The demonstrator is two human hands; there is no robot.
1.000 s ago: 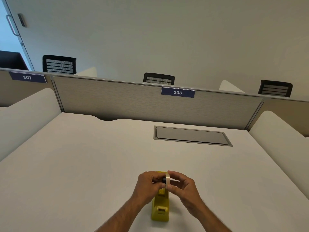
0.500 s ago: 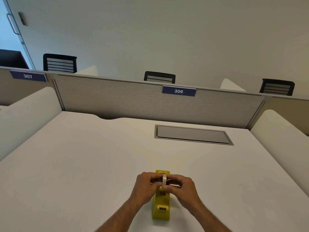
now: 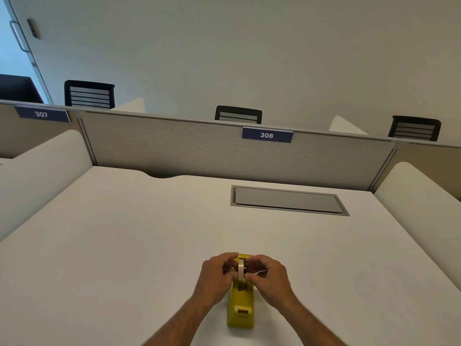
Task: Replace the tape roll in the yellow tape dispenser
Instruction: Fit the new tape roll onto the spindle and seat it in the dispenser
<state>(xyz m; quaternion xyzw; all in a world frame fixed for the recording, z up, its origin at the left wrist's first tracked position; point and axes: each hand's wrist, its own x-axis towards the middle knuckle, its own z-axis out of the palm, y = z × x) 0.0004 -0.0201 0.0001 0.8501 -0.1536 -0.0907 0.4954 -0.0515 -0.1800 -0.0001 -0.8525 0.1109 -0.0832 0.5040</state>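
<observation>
The yellow tape dispenser [image 3: 240, 309] stands on the white desk [image 3: 124, 245] near its front edge, cutter end toward me. A pale tape roll [image 3: 241, 271] on a dark hub sits edge-on in the dispenser's slot, between my hands. My left hand [image 3: 215, 275] pinches the roll's left side and my right hand [image 3: 268, 277] pinches its right side. A thin strip of tape shows by my right fingers. My fingers hide the hub ends and the slot walls.
A grey cable hatch [image 3: 287, 201] is set flush in the desk behind the dispenser. A fabric partition [image 3: 174, 148] with a 306 label closes the back; white side panels [image 3: 419, 196] flank the desk. Chair backs show beyond.
Both hands have lowered the tape roll from above the dispenser down into its slot, and moved slightly away from me.
</observation>
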